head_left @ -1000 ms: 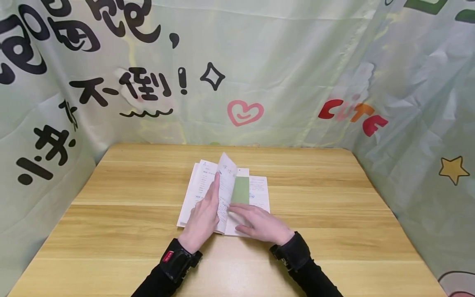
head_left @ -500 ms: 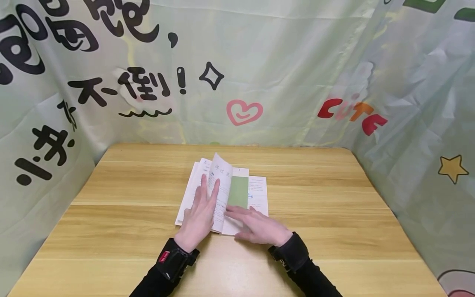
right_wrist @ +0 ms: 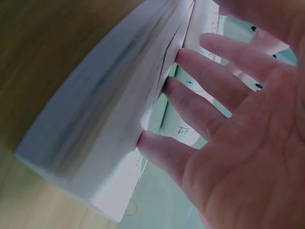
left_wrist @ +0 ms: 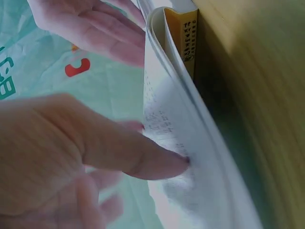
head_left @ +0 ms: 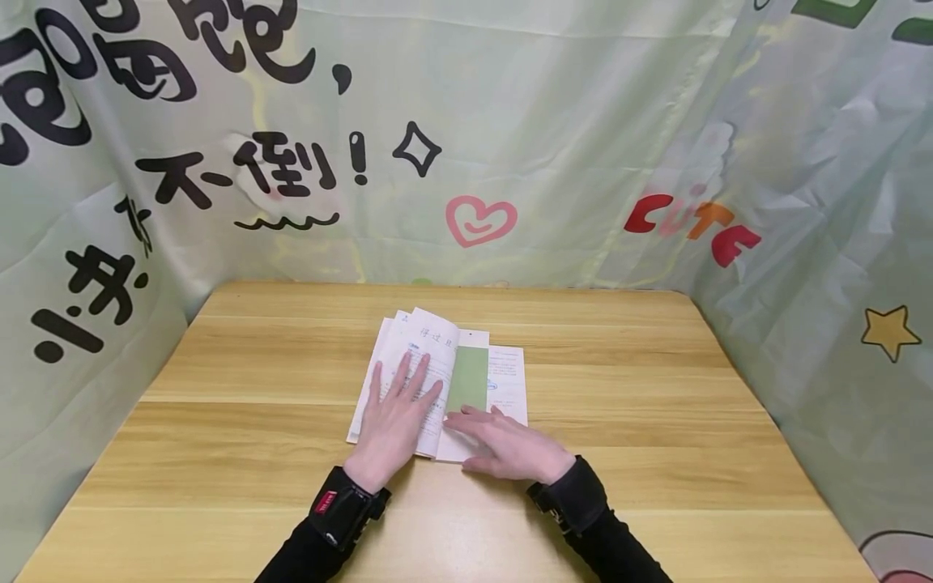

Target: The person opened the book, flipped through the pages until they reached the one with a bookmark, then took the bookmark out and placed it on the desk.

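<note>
An open book point(head_left: 435, 336) with printed pages lies at the middle of the table. My left hand point(head_left: 394, 421) rests on its left-hand pages, fingers spread and straight. In the left wrist view the thumb touches the page point(left_wrist: 164, 129), and a yellow spine point(left_wrist: 188, 40) with black characters shows beyond it. My right hand point(head_left: 510, 441) lies over the lower part of the right-hand side, its fingertips touching the paper near the fold. A green strip point(head_left: 469, 379) runs down the right-hand page beside the fold, with white printed paper point(head_left: 507, 376) to its right.
The wooden table point(head_left: 619, 364) extends around the book on every side. Behind it and at both sides hangs a pale green cloth point(head_left: 568, 146) printed with black characters, a pink heart and a star.
The raised page has come down to the left and lies flatter. My left hand has turned from edge-on to spread over that page. The right hand has barely moved.
</note>
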### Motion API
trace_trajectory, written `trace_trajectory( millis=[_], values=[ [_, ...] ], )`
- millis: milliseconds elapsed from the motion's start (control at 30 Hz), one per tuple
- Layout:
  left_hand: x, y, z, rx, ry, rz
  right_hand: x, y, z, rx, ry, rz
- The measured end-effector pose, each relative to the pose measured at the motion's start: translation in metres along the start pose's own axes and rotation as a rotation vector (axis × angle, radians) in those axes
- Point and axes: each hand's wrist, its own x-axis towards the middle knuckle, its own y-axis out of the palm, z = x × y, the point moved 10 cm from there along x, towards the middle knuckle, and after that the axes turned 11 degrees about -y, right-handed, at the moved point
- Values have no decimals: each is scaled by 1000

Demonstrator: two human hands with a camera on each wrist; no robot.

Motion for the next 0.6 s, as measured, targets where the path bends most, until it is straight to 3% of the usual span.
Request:
trace_trajectory(
  millis=[133, 200, 433, 600],
  values=[
    [-5, 9, -10, -73, 77, 93, 0, -1, 0, 18, 2, -1],
    [-7, 14, -13, -91, 85, 132, 0, -1, 0, 23, 2, 2],
    [-8, 26, -7, -122, -9, 243, -2, 0, -4, 49, 11, 16],
    [-9, 27, -5, -150, -46, 272, -1, -7, -7, 57, 20, -52]
  ],
)
